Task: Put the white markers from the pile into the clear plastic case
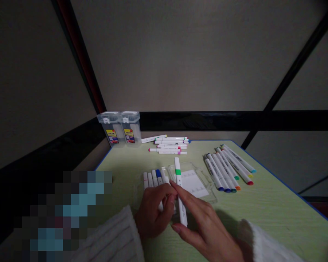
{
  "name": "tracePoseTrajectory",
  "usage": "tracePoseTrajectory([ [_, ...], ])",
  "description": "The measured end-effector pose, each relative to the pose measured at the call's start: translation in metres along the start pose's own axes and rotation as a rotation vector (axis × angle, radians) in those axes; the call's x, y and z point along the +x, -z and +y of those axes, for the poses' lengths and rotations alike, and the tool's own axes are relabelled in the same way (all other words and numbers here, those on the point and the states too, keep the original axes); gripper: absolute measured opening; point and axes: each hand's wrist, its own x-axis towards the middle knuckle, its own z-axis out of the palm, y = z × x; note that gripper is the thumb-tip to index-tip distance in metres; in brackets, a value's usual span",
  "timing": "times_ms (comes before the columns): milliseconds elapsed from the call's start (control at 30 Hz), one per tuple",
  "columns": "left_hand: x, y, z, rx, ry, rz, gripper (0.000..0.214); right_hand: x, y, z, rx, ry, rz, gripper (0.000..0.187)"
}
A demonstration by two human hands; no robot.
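A white marker with a green band [178,172] stands slanted between my hands, above the front of the case. My right hand [207,223] has its thumb at the lower end of this marker and its fingers along the right side. My left hand [154,211] is closed, fingers curled, its fingertips close against the marker's left side; what is inside the curl is hidden. Beneath the hands lies an opened clear plastic case [213,198]. Several white markers [150,178], one with a blue band, lie in its left half, partly covered by my left hand. A printed white card [195,183] lies in the right half.
Two clear lidded boxes [118,129] stand at the table's back left corner. A loose pile of thin markers [171,145] lies at the back middle. Several thicker markers with coloured ends [226,169] lie on the right of the light green table [273,214]. A wall rises behind.
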Motion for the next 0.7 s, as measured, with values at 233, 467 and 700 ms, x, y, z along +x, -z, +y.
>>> tracePoseTrajectory([
  [233, 0.01, -0.002, -0.013, -0.202, 0.411, 0.174, 0.007, 0.004, 0.004, -0.01, -0.078, 0.062, -0.078, 0.066],
  [467, 0.015, -0.007, -0.022, -0.559, 0.544, 0.114, 0.033, 0.005, 0.007, -0.015, -0.132, 0.075, -0.164, 0.058],
  [700, 0.02, -0.005, -0.017, -0.718, 0.672, 0.099, 0.031, 0.004, 0.001, -0.009, -0.157, 0.05, -0.221, 0.06],
])
